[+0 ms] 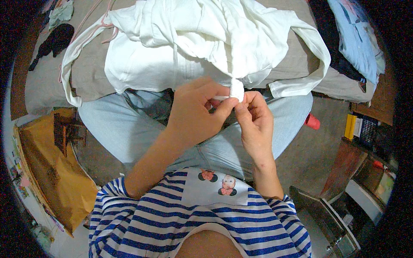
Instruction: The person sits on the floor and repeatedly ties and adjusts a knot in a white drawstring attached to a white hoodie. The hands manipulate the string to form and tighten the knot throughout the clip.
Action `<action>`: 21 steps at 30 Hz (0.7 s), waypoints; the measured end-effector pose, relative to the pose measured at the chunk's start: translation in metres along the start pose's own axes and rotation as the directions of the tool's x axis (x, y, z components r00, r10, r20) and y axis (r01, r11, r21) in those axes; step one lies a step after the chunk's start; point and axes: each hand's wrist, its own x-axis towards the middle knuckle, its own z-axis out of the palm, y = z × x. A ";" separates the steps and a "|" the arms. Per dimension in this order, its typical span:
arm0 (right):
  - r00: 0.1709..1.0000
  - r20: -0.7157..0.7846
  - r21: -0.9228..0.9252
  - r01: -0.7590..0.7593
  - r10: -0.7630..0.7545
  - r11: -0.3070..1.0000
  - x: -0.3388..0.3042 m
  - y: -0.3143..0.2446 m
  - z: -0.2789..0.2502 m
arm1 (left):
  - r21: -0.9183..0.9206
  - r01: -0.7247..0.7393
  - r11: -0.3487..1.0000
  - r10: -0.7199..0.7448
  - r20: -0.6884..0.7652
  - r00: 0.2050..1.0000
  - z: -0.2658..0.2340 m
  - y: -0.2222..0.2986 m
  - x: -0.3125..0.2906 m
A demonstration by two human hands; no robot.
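A white long-sleeved garment (146, 69) lies spread before me, its two sleeves reaching out to the left and right. A narrow bunched part of it is drawn toward me and ends in a gathered white end (236, 89) above my lap. My left hand (202, 105) is closed at the left side of this end, thumb and fingers pinching it. A thin white strip shows between those fingers; I cannot tell whether it is a cord or cloth. From the right, my right hand (256, 116) pinches the lower edge of the same end between thumb and fingers.
The garment rests on a beige-covered surface (94, 81). Pink cords (92, 26) and a black cloth item (56, 41) lie at the left; blue clothing (355, 38) lies at the far right. A red cup-like object (312, 121) is beyond my right knee. Brown paper (56, 159) stands at left.
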 end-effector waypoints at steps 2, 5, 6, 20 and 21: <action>1.000 0.005 -0.029 0.019 -0.019 0.999 0.001 -0.001 -0.001 | 0.074 -0.080 0.994 0.085 -0.076 0.993 0.005 0.001 -0.003; 1.000 0.016 -0.070 0.004 -0.003 0.998 0.003 -0.006 -0.002 | 0.030 -0.050 0.998 0.053 -0.136 0.989 0.011 0.001 -0.005; 1.000 0.012 -0.081 0.014 -0.013 0.997 0.003 -0.005 -0.002 | 0.033 -0.047 0.998 0.050 -0.122 0.991 0.011 0.001 -0.005; 0.994 0.008 0.025 -0.108 0.108 0.994 -0.002 -0.011 0.001 | 0.237 -0.198 0.951 0.212 -0.031 0.977 -0.020 -0.007 0.001; 0.994 0.008 0.041 -0.105 0.105 0.994 -0.001 -0.011 0.000 | 0.268 -0.213 0.939 0.230 -0.032 0.973 -0.021 -0.008 0.003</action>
